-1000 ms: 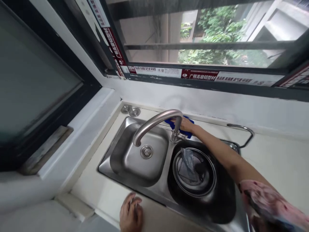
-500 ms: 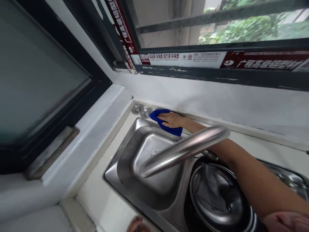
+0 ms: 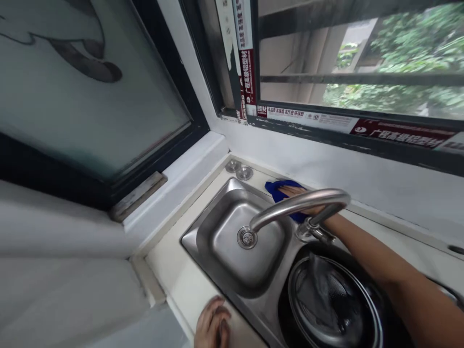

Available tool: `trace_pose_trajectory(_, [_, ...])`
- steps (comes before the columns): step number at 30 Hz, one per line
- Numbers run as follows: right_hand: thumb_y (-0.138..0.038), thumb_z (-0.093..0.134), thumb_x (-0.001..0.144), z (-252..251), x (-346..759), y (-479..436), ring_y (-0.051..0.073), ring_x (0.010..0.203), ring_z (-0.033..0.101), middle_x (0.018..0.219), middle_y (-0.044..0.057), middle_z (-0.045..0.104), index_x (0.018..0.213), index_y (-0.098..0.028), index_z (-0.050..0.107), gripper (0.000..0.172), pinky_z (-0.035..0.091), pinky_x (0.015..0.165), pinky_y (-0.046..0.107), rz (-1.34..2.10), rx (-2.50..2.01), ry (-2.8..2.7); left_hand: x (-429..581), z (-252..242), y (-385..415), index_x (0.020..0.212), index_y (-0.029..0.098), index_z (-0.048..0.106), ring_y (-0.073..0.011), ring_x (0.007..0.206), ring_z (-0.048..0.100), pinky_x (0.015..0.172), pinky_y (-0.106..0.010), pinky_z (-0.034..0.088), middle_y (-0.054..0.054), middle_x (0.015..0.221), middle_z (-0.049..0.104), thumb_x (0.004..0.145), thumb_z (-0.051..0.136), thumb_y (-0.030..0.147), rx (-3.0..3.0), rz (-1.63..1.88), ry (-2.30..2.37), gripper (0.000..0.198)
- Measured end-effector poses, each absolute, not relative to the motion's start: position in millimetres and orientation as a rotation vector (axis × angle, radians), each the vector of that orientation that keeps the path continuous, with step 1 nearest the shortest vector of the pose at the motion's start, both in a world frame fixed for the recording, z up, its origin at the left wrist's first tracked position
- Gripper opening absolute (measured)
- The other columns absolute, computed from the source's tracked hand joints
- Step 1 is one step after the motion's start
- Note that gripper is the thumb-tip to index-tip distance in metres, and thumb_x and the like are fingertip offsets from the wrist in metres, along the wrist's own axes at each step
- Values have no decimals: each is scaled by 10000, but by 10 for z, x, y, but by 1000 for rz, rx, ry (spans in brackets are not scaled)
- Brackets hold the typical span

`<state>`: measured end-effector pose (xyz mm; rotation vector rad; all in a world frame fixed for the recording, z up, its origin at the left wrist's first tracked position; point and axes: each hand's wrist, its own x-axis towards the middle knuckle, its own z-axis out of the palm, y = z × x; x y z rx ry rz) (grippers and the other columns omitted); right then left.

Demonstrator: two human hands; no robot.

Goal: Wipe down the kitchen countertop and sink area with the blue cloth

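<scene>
My right hand [image 3: 292, 192] presses a blue cloth [image 3: 275, 188] onto the counter strip behind the sink. Its fingers reach forward over the cloth, and part of the hand is hidden by the curved metal faucet [image 3: 300, 202]. The cloth lies to the right of two metal sink strainers [image 3: 244, 173], apart from them. At the bottom of the view, my left hand [image 3: 213, 323] is at the front counter edge, fingers loosely bent and apart, with nothing seen in them. Between the hands is the stainless steel sink basin [image 3: 206, 232] with its drain [image 3: 247, 238].
A black pot [image 3: 284, 295] stands in the right-hand part of the sink, with a metal strainer bowl and a dark, sheer piece inside it. A wall with a window [image 3: 362, 137] rises behind the counter. A wooden block [image 3: 137, 195] rests on the left ledge.
My right hand has drawn the blue cloth to the right, away from the strainers. My left hand shows more at the counter's front. The camera view has shifted.
</scene>
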<state>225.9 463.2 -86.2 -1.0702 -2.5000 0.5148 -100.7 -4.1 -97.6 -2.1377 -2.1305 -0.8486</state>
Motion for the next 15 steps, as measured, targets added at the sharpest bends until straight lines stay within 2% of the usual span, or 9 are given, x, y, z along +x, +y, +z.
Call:
trace_pose_trajectory(4, [-323,521,994,-863,2745,4300,331,1430,569,1490,116,659,1425,-193,667,474,427,1253,498,441,-1284,-2538,-933,-801,55,937,242,735,-246,1160,716,962,-422,629,-100,1182,757,955,504,161,-2140,-846,-2198,246])
trace_pose_trajectory(8, [-327,478,1006,-858,3198,3925,308,1427,561,1503,145,644,1450,-157,626,498,433,1229,503,323,-1470,-2495,-922,-774,122,943,230,738,-245,1167,694,994,-424,593,-93,1180,742,966,515,172,-2176,-923,-2197,231])
trace_pose_trajectory(15, [-387,366,1053,-794,3787,3291,364,1456,442,1614,237,497,1549,-28,484,623,347,1236,549,207,-1818,-2257,-945,-902,225,987,205,729,-261,1173,656,1053,-440,521,-116,1202,701,958,548,193,-2210,-990,-2169,184])
